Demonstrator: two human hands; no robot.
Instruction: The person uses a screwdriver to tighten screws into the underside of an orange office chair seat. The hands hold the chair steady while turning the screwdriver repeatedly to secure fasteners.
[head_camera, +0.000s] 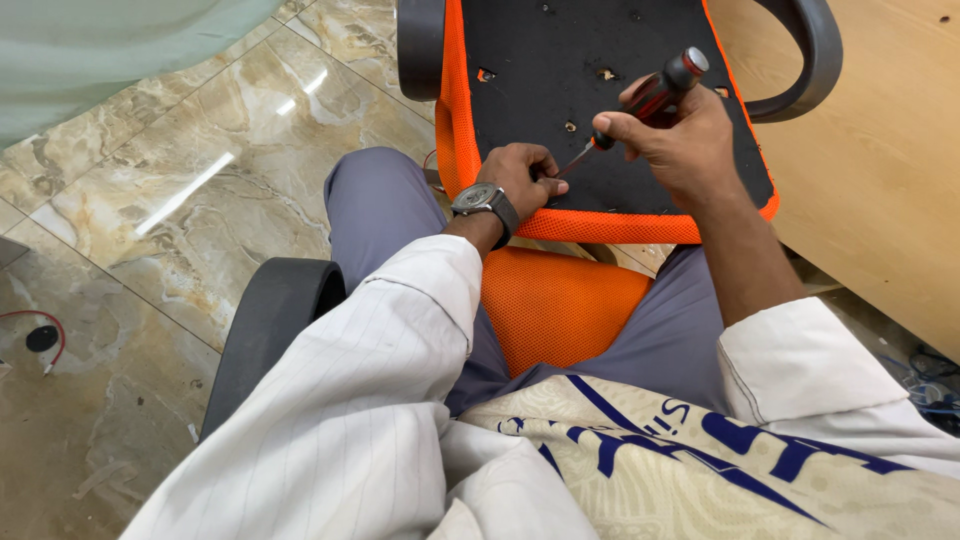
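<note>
An upturned chair seat (560, 60) rests against my knees, its black underside facing me and orange mesh around its rim. My right hand (680, 135) grips a screwdriver (655, 95) with a red and black handle; its tip points down-left onto the black panel. My left hand (520, 175), wearing a wristwatch (485, 200), presses its fingertips on the panel right at the screwdriver tip. Whatever is under those fingertips is hidden.
I sit on an orange mesh chair (550, 300) with a dark armrest (270, 320) at my left. Two grey armrests (815, 50) flank the upturned seat. A wooden panel (880, 170) stands at the right. Marble floor tiles (200, 180) lie at the left, with a red cable (45, 335).
</note>
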